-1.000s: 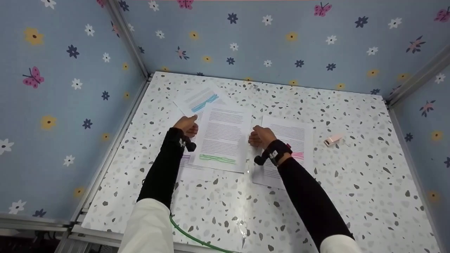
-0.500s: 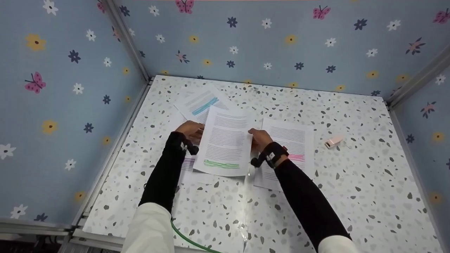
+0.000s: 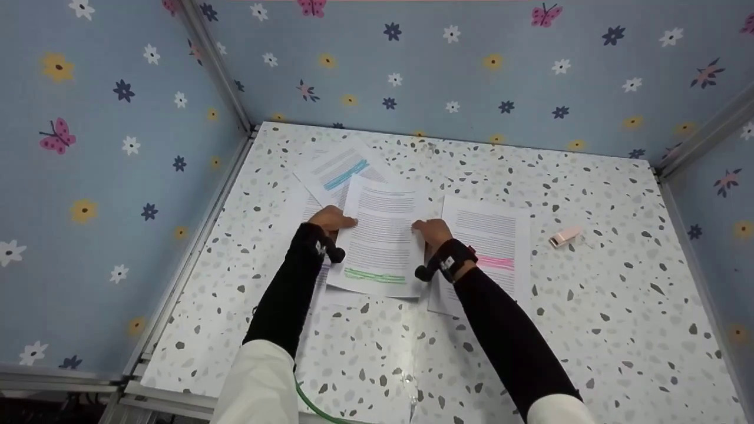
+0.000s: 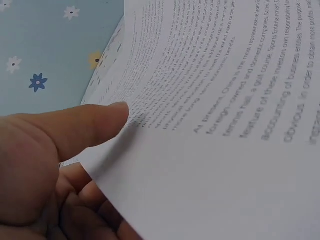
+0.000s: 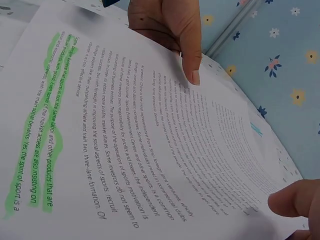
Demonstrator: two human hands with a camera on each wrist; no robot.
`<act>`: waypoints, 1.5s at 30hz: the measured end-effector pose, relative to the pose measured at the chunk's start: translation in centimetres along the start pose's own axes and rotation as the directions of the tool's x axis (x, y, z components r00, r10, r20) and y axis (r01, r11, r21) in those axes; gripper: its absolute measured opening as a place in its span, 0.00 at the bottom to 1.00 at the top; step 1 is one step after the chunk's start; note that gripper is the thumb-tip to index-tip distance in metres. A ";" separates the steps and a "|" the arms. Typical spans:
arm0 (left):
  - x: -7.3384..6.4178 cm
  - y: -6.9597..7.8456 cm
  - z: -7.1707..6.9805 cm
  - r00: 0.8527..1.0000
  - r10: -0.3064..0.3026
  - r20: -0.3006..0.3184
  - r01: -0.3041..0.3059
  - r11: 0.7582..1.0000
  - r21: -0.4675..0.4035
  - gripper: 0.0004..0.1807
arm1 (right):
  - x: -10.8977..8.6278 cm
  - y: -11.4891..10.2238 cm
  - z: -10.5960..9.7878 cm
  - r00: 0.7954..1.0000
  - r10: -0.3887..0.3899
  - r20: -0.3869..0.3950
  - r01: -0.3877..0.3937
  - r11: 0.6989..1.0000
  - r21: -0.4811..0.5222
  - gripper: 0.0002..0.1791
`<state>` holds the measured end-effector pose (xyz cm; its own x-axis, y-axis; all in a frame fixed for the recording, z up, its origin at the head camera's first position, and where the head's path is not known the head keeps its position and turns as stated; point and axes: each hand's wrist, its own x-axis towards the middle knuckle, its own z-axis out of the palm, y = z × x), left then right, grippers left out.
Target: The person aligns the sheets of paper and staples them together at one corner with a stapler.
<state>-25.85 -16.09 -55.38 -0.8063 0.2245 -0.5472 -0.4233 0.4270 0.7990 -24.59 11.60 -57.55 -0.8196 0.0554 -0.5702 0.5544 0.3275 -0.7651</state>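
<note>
A printed sheet of paper [image 3: 383,235] with green highlighting near its bottom is held between both hands, its middle slightly bowed. My left hand [image 3: 333,219] pinches its left edge, thumb on top and curled fingers beneath, as the left wrist view shows with the thumb [image 4: 95,125] over the page. On the opposite edge my right hand [image 3: 433,232] pinches the sheet, its thumb [image 5: 295,200] on the printed face. Under and behind it lie a sheet with blue highlighting [image 3: 336,162] and one with purple marks, mostly covered.
To the right lies another printed sheet [image 3: 498,235] with pink highlighting, partly under the right forearm. Farther right is a small pale pink stapler-like object [image 3: 565,237]. Patterned wall panels [image 3: 447,70] enclose the speckled table [image 3: 618,330] at the back and sides.
Both hands were beside the green-highlighted sheet with curled fingers; now they grip its left and right edges. The sheet has shifted slightly right and its lower edge has lifted.
</note>
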 end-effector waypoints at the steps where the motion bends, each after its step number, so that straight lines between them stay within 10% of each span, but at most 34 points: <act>1: 0.2 -0.2 -0.1 1.000 0.008 -0.011 -0.008 0.999 0.040 0.16 | 0.0 0.1 0.0 1.000 -0.018 -0.016 0.018 0.999 -0.037 0.32; 7: 1.0 -0.9 -0.4 0.999 0.023 -0.046 -0.014 0.983 0.181 0.23 | -0.5 0.1 -0.1 0.997 -0.059 -0.042 0.057 0.997 -0.043 0.34; 16: 0.6 -1.2 0.3 0.999 0.040 -0.006 -0.040 0.993 -0.111 0.16 | -0.9 0.5 0.3 0.994 -0.078 -0.080 0.079 0.997 0.003 0.26; 25: 1.5 -2.0 0.1 0.999 0.013 -0.030 -0.015 0.997 -0.071 0.34 | -1.1 0.6 0.3 0.991 -0.093 -0.092 0.094 0.996 0.000 0.23; 45: 0.9 -1.4 0.4 0.998 0.011 -0.055 -0.013 1.000 -0.026 0.10 | -1.1 0.7 0.3 0.992 -0.105 -0.074 0.097 0.990 -0.101 0.29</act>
<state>-25.79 -16.18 -57.06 -0.8325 0.1808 -0.5237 -0.4237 0.4015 0.8120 -23.28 11.52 -57.58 -0.8817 0.0908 -0.4630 0.4548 0.4245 -0.7829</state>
